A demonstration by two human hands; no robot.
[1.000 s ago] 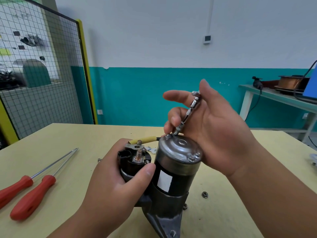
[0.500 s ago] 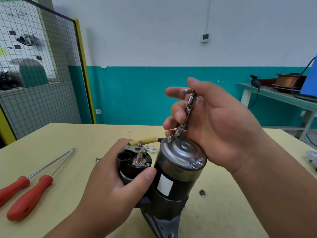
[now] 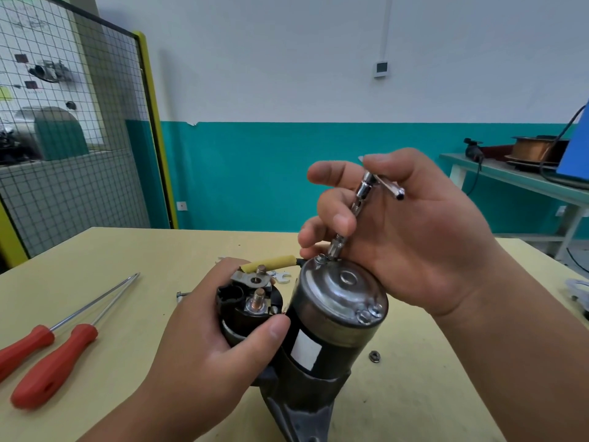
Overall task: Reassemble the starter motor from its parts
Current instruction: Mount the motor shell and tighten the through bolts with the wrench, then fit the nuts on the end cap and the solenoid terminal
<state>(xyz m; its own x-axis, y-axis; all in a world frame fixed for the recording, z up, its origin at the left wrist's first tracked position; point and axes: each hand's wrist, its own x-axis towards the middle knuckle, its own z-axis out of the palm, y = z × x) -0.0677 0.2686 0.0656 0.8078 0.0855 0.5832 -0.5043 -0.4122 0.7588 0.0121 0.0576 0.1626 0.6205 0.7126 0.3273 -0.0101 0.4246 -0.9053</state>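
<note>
The starter motor stands upright on the yellow table, its silver end cap facing me. My left hand grips the black solenoid at its side, thumb against the motor body. My right hand pinches a chrome T-handle socket driver between thumb and fingers. The driver's socket sits on a through bolt at the far rim of the cap. A yellow-sleeved lead runs from the solenoid terminal to the motor.
Two red-handled screwdrivers lie at the left of the table. A loose nut rests right of the motor, and a small spanner lies behind it. A mesh fence stands at the left. A bench with a copper wire spool is at the right.
My right hand has turned the driver; its crossbar now points right toward my palm. The motor and my left hand stay put.
</note>
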